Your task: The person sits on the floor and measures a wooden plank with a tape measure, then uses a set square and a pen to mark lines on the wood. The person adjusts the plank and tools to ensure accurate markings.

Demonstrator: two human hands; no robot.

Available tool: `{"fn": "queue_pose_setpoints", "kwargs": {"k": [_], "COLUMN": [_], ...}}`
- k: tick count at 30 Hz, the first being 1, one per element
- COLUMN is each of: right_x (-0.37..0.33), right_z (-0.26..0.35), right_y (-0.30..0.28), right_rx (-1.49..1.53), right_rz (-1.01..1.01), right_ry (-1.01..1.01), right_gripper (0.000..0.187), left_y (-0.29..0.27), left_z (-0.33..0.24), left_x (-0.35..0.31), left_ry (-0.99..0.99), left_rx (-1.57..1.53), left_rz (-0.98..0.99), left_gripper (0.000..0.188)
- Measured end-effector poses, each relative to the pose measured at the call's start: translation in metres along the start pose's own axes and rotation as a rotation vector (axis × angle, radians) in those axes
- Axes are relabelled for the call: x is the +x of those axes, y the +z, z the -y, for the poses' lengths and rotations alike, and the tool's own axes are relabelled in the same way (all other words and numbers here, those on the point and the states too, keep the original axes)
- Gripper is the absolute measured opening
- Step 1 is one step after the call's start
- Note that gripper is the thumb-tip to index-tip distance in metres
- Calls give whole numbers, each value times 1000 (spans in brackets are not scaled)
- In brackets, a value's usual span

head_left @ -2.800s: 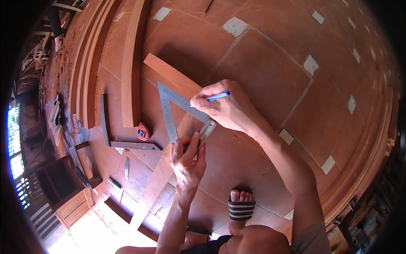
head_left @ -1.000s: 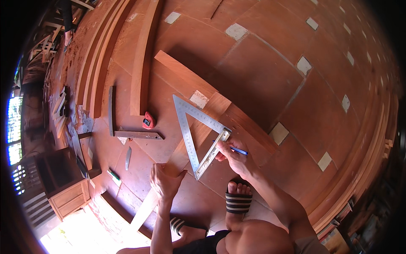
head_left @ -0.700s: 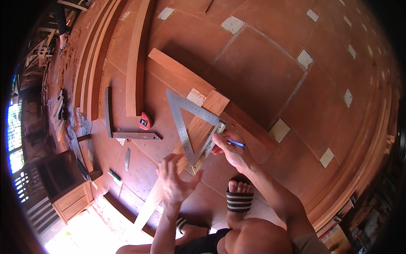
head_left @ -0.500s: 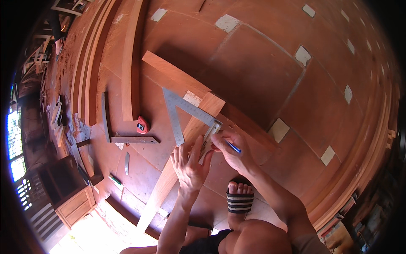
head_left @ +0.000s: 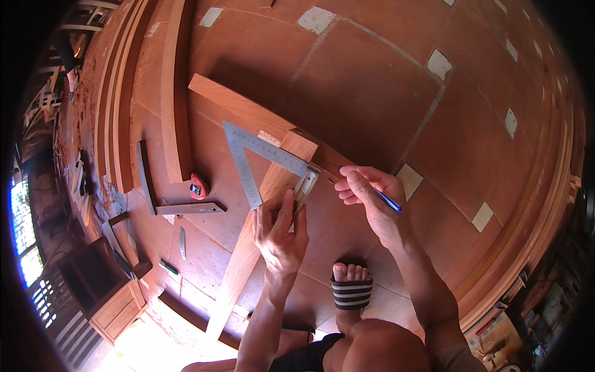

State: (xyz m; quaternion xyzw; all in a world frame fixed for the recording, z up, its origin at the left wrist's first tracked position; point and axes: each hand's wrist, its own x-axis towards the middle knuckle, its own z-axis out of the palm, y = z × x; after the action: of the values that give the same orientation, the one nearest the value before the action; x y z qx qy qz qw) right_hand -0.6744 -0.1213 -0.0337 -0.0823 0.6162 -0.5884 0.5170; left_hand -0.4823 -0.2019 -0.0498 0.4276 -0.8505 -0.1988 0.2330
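Observation:
My left hand [head_left: 280, 240] is closed on the stock of a metal triangle square [head_left: 265, 149], pressing it to a long wooden board [head_left: 238, 279]. The square's scaled edge crosses the board close to its far end. That end rests on a second timber [head_left: 243, 104], which lies crosswise on the floor. To the right of the square, raised off the wood, my right hand [head_left: 379, 204] pinches a blue pen [head_left: 390, 201]. The pen passes between the thumb and fingers, its rear end pointing toward my wrist.
Left of the board lie a red tape measure [head_left: 198, 186], a dark L-shaped square [head_left: 189, 209], a thin blade [head_left: 182, 243] and a green-handled tool [head_left: 168, 268]. Long timbers [head_left: 176, 105] run along the left; more [head_left: 539, 229] line the right. My sandalled foot [head_left: 351, 288] is near.
My right hand has moved right, away from the square and board, with the pen still in it. My left hand stays on the square. The whole view has shifted slightly.

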Motion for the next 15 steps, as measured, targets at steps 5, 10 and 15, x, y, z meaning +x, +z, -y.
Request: {"fn": "queue_pose_setpoints", "kwargs": {"k": [5, 10, 15], "right_x": [5, 9, 11], "right_z": [2, 2, 3], "right_y": [-8, -13, -14], "right_rx": [17, 29, 26], "right_rz": [-42, -47, -78], "right_ry": [-35, -52, -53], "right_gripper": [58, 55, 49], "left_y": [2, 2, 3], "left_z": [-1, 0, 0], "left_x": [0, 0, -1], "left_ry": [-15, -21, -19], "left_rx": [-27, -31, -23], "left_rz": [-13, -9, -15], "left_gripper": [43, 44, 44]}}
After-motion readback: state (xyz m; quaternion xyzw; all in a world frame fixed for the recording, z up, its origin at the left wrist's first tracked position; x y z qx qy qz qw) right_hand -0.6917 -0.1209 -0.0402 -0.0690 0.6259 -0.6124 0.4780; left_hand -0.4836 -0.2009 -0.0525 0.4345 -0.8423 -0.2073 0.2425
